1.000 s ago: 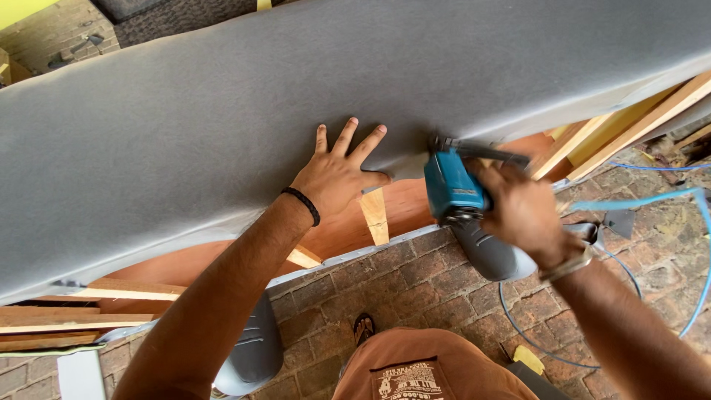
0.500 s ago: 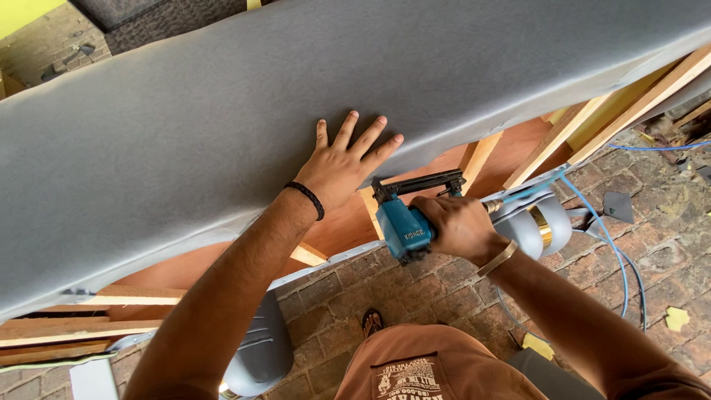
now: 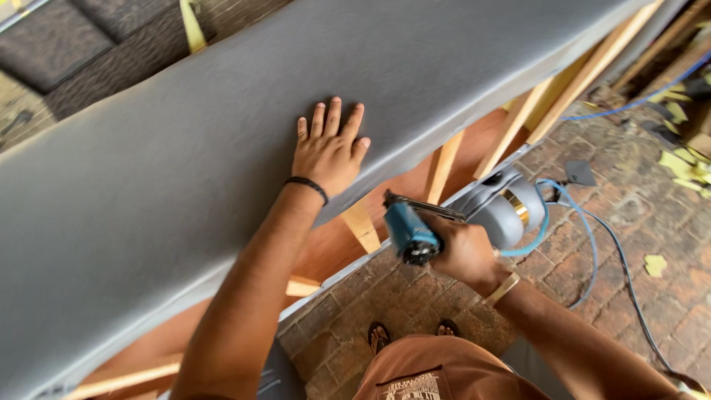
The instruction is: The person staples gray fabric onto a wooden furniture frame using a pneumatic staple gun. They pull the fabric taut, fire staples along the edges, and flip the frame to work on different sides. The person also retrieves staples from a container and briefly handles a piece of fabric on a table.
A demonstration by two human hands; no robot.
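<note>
My left hand (image 3: 328, 152) lies flat, fingers spread, on the grey fabric (image 3: 222, 141) stretched over a long padded frame. A black band circles that wrist. My right hand (image 3: 465, 254) grips a blue pneumatic staple gun (image 3: 411, 231), held below the fabric's lower edge, apart from it. A blue air hose (image 3: 585, 230) runs from the gun down to the floor at the right. Wooden frame struts (image 3: 443, 164) and reddish board show under the fabric.
The floor is brick paving (image 3: 592, 274), with yellow foam scraps (image 3: 685, 159) at the right. My feet in sandals (image 3: 379, 335) show below. Dark cushions (image 3: 81, 52) lie beyond the frame at the top left. Loose timber (image 3: 126, 378) sits at the bottom left.
My right hand has pulled the staple gun away from the fabric edge and lowered it leftward. My left hand has stayed pressed on the fabric, and the view has shifted.
</note>
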